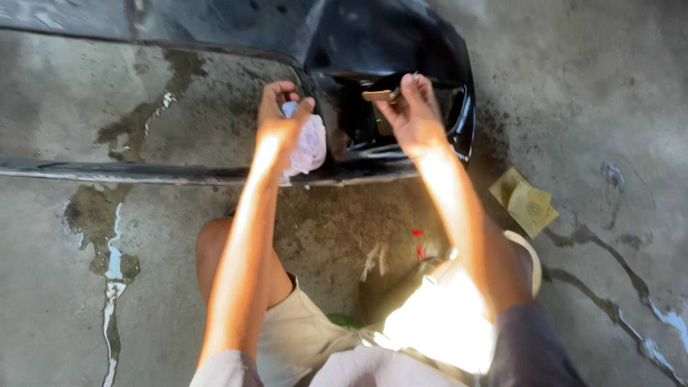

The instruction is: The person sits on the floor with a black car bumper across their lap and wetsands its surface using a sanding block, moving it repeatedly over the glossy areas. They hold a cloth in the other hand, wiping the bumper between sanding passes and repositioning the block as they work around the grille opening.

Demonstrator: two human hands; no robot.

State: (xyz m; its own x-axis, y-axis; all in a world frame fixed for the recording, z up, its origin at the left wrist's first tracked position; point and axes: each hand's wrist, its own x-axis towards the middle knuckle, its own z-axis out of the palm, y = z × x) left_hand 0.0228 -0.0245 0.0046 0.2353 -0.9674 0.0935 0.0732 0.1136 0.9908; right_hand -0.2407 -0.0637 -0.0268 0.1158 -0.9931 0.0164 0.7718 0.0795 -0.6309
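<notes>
My left hand (282, 115) is closed around a crumpled white cloth (308, 143), held against the edge of a glossy black vehicle panel (390, 43) that lies on the concrete floor. My right hand (412, 111) pinches a small tan folded piece, likely sandpaper (378, 94), at the fingertips, over the dark opening (358, 122) in the panel. Both arms reach forward from my crouched body.
A thin black trim strip (129, 172) runs leftward from the panel. Folded tan sheets (525, 203) lie on the floor at right. Wet streaks (113, 265) mark the concrete at left and lower right. My bare knee (215, 244) and a small red scrap (418, 242) sit below.
</notes>
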